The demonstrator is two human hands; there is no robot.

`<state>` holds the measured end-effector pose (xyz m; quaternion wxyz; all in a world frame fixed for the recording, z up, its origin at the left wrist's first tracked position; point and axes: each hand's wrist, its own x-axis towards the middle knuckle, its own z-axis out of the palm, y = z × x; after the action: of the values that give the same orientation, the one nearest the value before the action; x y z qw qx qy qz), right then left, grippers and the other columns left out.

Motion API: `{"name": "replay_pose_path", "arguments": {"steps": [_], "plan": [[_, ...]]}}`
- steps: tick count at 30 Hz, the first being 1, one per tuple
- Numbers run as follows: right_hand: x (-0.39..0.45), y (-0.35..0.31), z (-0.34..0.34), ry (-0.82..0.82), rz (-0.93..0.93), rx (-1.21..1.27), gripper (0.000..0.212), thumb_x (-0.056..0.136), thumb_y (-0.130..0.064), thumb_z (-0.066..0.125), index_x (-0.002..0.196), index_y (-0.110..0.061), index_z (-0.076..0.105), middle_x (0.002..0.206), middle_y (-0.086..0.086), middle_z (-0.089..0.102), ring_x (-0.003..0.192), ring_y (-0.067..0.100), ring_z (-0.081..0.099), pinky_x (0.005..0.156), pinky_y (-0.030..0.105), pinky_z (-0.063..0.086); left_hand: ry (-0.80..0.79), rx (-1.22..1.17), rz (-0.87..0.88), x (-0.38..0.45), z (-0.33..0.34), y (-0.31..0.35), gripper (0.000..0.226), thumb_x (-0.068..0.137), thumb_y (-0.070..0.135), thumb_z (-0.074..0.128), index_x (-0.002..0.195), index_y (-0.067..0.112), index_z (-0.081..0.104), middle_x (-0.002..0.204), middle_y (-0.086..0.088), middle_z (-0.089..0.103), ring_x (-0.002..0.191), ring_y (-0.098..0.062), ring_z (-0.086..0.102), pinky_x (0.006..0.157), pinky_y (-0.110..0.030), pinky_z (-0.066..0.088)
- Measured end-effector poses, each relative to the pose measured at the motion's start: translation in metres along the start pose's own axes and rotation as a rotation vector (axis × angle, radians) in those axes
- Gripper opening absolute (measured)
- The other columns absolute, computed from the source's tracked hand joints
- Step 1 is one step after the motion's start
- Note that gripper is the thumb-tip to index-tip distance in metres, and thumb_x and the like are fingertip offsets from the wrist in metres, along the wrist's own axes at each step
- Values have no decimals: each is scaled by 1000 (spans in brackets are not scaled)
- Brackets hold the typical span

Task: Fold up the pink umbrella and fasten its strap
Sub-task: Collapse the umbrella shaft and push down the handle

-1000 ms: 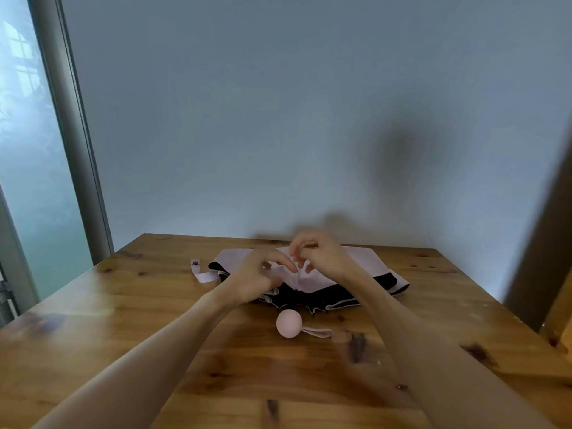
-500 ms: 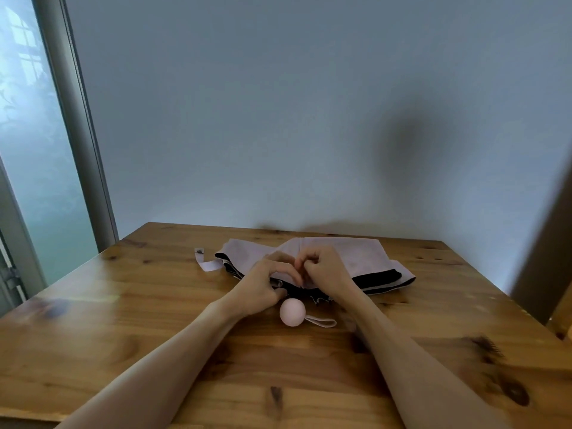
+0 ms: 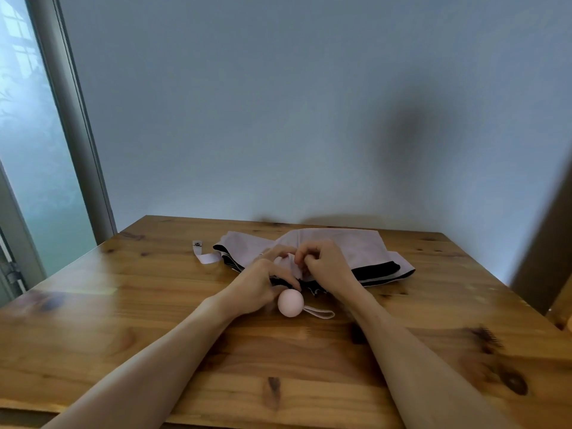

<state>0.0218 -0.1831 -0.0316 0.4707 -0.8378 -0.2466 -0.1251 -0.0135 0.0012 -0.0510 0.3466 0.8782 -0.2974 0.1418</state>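
Fingers (image 3: 286,253) of our left hand (image 3: 263,281) curl onto the pink umbrella (image 3: 349,249) canopy w/ thumb near the round handle (image 3: 290,302); right hand (image 3: 325,264) fingers pinch a pink fold at centre. Umbrella lies collapsed but loose across the far middle of the wooden surface (image 3: 154,305), black lining showing. Strap (image 3: 202,253) w/ snap trails off to the left, unfastened. Risk, we'd say: slack pleats spring open if either pinch slips, & strap is well apart from both hands so bundle may unroll when we reach for it
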Motion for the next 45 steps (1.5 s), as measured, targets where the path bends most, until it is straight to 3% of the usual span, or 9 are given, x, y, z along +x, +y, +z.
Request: {"name": "replay_pose_path", "arguments": {"steps": [8,11,15,20,25,29,36,40,45], "plan": [[3,-3,-7,195,-178,-20,32,81,8,51,87,-15,72,82,-4,69,79,12,64,68,34,55,279,-132,83,17,-3,5,25,87,0,70,101,20,76,115,6,66,112,-13,62,94,-33,52],[4,-4,-9,253,-247,-32,29,88,-7,47,102,-15,72,96,-4,72,90,8,63,73,24,51,367,-132,104,29,-10,15,33,91,-2,62,100,29,68,103,16,68,102,1,62,88,-23,51],[6,-1,-15,315,-242,-99,33,98,-16,48,125,-18,65,121,-5,69,114,11,60,96,32,49,459,-139,-2,51,-18,24,22,97,1,56,107,20,61,97,17,64,92,10,61,78,-5,43],[7,1,-19,327,-234,-255,48,98,-44,41,138,-19,51,141,3,56,138,23,39,115,53,28,516,-142,-111,85,-37,38,13,94,2,57,101,12,64,89,6,69,84,-6,65,72,-6,45],[7,-5,-21,397,-216,-277,68,95,-58,35,146,-14,41,145,6,49,149,23,24,121,36,-8,475,-86,-177,109,-60,49,11,92,4,57,97,12,63,95,-4,70,93,-20,67,84,-27,49],[7,-8,-26,473,-185,-157,73,91,-61,37,145,-12,40,148,7,47,147,25,28,123,43,-3,411,-38,-201,117,-68,53,11,90,2,58,93,11,62,93,-2,66,95,-19,63,83,-26,44],[6,-10,-25,354,-103,-101,80,81,-68,48,142,-17,39,129,-1,54,114,11,40,106,52,35,247,-121,-263,115,-68,52,13,92,1,58,87,13,62,86,0,64,87,-19,61,80,-27,45],[8,-8,-19,257,-40,-22,91,79,-71,51,150,-19,31,142,6,51,131,29,43,105,43,39,173,-246,-302,110,-63,52,18,89,0,58,82,16,64,80,-1,62,81,-19,59,82,-31,45],[11,-7,-13,215,-46,-12,78,90,-49,63,153,-20,27,151,6,46,140,24,41,107,31,33,107,-327,-272,104,-65,59,15,88,-3,55,83,10,61,78,-7,53,77,-19,50,78,-31,39]]}}
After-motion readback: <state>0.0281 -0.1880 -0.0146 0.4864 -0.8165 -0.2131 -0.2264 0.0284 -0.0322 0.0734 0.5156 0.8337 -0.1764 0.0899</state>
